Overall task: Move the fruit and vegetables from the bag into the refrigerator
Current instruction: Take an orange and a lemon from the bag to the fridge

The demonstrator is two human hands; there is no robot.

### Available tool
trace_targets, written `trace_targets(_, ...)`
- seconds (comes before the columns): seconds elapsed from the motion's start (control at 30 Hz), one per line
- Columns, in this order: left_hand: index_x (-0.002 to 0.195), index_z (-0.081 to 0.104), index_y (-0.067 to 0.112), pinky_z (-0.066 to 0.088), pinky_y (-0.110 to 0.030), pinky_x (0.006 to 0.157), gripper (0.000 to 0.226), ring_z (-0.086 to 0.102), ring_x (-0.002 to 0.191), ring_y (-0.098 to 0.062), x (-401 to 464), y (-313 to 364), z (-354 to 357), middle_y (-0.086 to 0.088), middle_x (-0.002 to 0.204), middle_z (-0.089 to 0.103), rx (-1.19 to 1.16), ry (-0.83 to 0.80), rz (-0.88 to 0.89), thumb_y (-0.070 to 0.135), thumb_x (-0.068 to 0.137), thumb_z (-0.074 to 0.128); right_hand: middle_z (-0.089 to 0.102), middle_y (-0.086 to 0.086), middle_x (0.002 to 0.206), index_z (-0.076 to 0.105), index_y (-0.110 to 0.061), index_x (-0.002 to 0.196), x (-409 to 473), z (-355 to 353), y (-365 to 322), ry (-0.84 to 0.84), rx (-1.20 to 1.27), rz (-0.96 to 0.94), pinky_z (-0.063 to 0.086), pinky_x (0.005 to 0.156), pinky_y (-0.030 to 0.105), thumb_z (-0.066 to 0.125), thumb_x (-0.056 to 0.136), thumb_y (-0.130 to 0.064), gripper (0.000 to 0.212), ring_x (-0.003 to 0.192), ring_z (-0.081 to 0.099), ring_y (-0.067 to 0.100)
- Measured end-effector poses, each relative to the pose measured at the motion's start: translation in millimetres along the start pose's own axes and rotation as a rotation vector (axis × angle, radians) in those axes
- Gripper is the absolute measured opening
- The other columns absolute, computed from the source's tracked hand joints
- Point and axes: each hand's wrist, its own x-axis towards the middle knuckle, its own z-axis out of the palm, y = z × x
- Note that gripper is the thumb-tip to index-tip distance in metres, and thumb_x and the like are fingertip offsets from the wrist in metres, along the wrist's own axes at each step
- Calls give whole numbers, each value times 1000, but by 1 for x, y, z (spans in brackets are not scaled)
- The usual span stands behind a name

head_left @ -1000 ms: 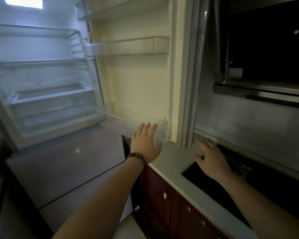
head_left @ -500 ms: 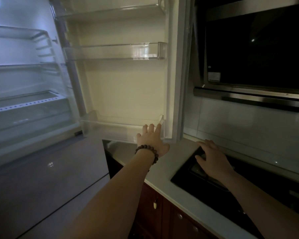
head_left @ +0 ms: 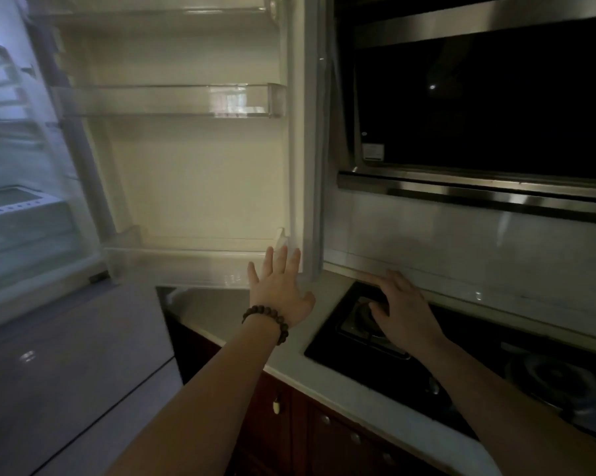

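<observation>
Refrigerator stands open at the left, inside lit, shelves and a clear drawer showing, blurred. No fruit, vegetables or bag in view, so cannot tell where they are. Refrigerator door is swung wide, inner side facing the camera, its outer edge just beside the wall tiles. Door carries three clear bins: top one cut off by the frame, middle bin across the door's width, bottom bin at the door's lower edge, hanging over the counter's left end.

Left hand is flat, fingers straight and spread, released, holding nothing; fingertips lie against the right end of the bottom bin at the door's lower right corner. Dark bead bracelet on that wrist.

Right hand reaches over the back left corner of the black stove, fingers loosely bent, holding nothing; index finger points toward the counter's back edge by the tiles. Contact with the stove surface can't be told. A burner sits partly under that hand, a second burner toward the right edge.

Stove is set into the pale counter. Dark red cabinet doors with round knobs run under the counter's front edge. Steel and black range hood hangs above the stove.
</observation>
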Motion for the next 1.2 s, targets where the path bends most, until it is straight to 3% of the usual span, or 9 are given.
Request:
trace_targets(0.27,149,7,27,0,-48,117,79,-3,145,-19,-6,116,27,2,158,6,-179,-86,306,55,85,43,19,7,156,32,-19,143,-63,-43,64,81,-140,250,19,117,44,49,93,-32,55,145,10,23)
trace_targets(0.5,149,7,27,4,-52,116,78,-4,145,-18,-44,247,53,4,158,6,-273,-226,611,55,86,44,25,5,154,33,-22,143,-166,-102,138,181,-232,545,21,116,44,48,93,-32,53,143,17,24)
trace_targets(0.63,149,10,27,2,-51,116,77,-3,145,-18,-74,326,64,4,158,9,-328,-277,765,55,87,46,21,5,156,29,-22,144,-232,-139,180,215,-263,691,16,118,45,46,95,-33,53,146,9,22)
trace_targets(0.9,149,8,24,7,-48,116,78,0,145,-20,-165,492,71,3,158,8,-319,-330,971,56,87,42,22,7,156,31,-22,144,-365,-217,260,326,-299,933,13,118,47,50,93,-32,55,146,9,23)
trace_targets(1.2,149,8,26,7,-50,116,79,-1,145,-19,-263,662,78,3,158,10,-441,-359,1135,55,86,43,28,6,153,35,-22,142,-513,-299,333,423,-362,1130,22,114,52,56,89,-32,58,144,17,26)
